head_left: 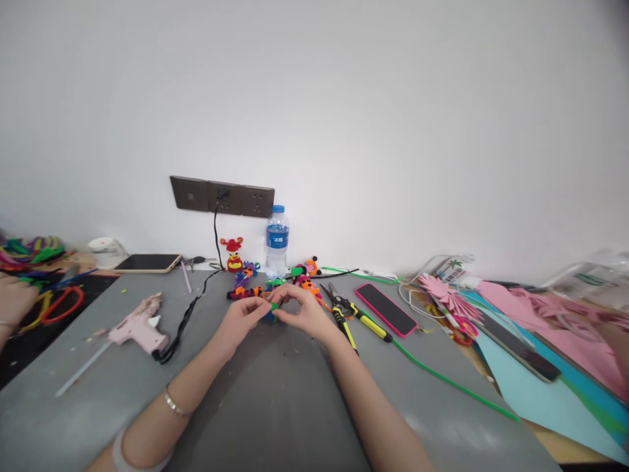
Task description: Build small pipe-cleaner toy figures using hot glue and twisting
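Observation:
My left hand (244,319) and my right hand (305,313) meet over the middle of the grey table (275,400). Between their fingertips is a small green piece (274,307), pinched from both sides. Something blue shows just below it, partly hidden by the fingers. Right behind my hands stand several small colourful fuzzy figures, among them a purple and orange one (244,275) and a pink and orange one (308,267). Yellow-and-black pliers (366,321) lie to the right of my right hand.
A pink glue gun (142,331) with its black cable lies at the left. Behind are a water bottle (277,242), a red figure (234,254) and a phone (149,263). At right are a pink-cased phone (386,309), a green stem (455,387) and coloured paper (545,400). Another person's hand (17,301) is far left.

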Demonstrator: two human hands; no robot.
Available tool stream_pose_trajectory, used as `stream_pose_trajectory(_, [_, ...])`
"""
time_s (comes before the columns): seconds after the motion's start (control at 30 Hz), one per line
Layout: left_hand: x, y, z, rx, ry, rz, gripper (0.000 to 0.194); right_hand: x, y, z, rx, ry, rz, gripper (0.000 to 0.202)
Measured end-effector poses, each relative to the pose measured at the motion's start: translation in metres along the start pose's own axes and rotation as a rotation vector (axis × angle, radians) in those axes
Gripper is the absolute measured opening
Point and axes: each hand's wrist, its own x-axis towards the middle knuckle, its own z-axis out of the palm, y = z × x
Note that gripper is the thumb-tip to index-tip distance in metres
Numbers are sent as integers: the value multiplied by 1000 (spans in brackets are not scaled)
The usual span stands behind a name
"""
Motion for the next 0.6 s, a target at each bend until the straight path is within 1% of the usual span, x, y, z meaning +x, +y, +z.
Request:
stream_pose_trajectory(0.17, [-1, 2, 2, -94, -32, -40, 41, 0, -3, 2, 2, 4, -4, 7])
stream_pose_trajectory(0.47, [-2, 3, 2, -133, -12, -25, 38, 0, -1, 7, -22, 57, -25, 6])
stream_pose_trajectory(0.6, [-2, 5, 2, -138, 8, -11, 40, 0, -2, 9, -36, 91, -37, 8])
